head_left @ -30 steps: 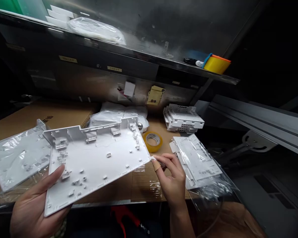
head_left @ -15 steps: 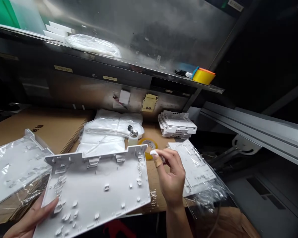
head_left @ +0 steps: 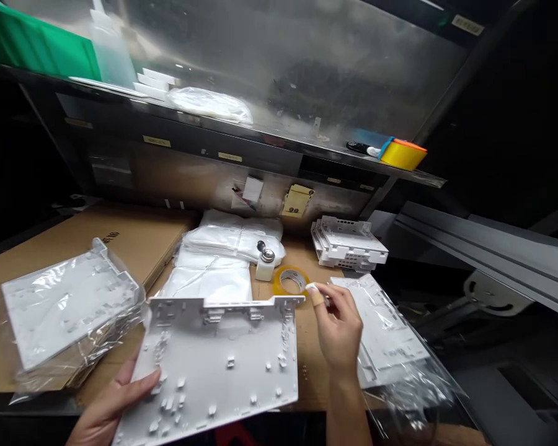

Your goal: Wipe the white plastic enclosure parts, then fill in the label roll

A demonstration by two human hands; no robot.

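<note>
Head view: our left hand [head_left: 109,402] grips the white moulded plastic panel [head_left: 204,353] by its left side; our right hand [head_left: 339,322], pinching a small white wad [head_left: 311,287], hovers near its far right corner. Brown cardboard [head_left: 309,381] runs alongside the panel's right edge.

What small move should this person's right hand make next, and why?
Perhaps reach forward and dab the small white piece on the bottle's metal top. The right hand already pinches that piece; the bottle stands within seemingly easy reach beside the tape roll, its lid apparently flipped up; and the left hand supports the white panel.
</note>
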